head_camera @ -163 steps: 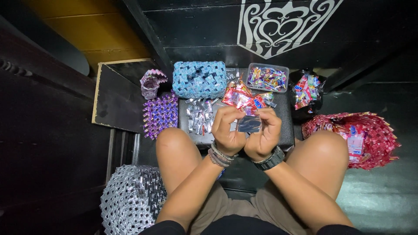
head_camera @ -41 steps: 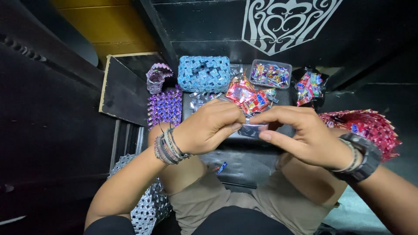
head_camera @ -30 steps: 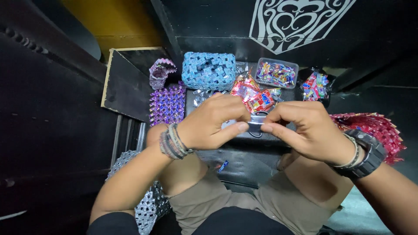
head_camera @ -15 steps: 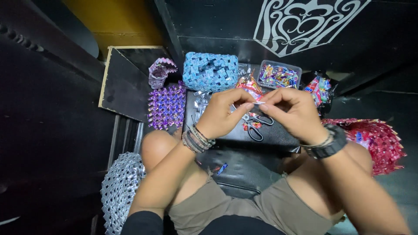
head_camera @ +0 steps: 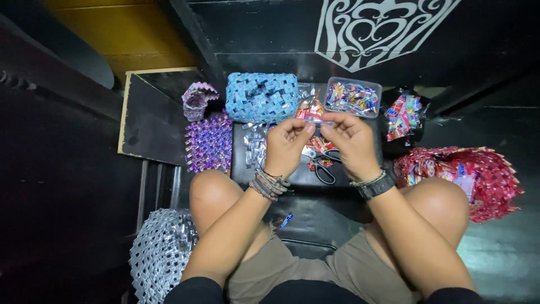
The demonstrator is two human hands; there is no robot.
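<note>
A small strip of foil wrapper (head_camera: pixel 316 121) is pinched between the fingertips of both hands, held just above the dark counter (head_camera: pixel 292 174) in front of the person's knees. The left hand (head_camera: pixel 287 147) curls around it from one side, thumb and forefinger closed on the strip; the right hand (head_camera: pixel 351 143) meets it from the other, fingers narrowed on the same piece. The strip is too small to tell its fold.

Under the hands, a pair of black-handled scissors (head_camera: pixel 323 169) lies flat on the counter among loose red wrappers (head_camera: pixel 315 146), with a heap of silver foil pieces (head_camera: pixel 254 149) just beside the left wrist.

Along the far edge stand the containers. A clear plastic tub (head_camera: pixel 376 90) holds a jumble of many-coloured wrappers. To its right a black bag (head_camera: pixel 402 121) gapes open with red and blue wrappers inside. Left of the tub sits a blue woven basket (head_camera: pixel 261 97), its inside not visible. Further left is a small purple woven cup (head_camera: pixel 197 101), and below it a flat purple woven mat (head_camera: pixel 209 142).

Beside the right knee lies a large red woven piece (head_camera: pixel 467 174); by the left knee, a silver woven piece (head_camera: pixel 160 253).
</note>
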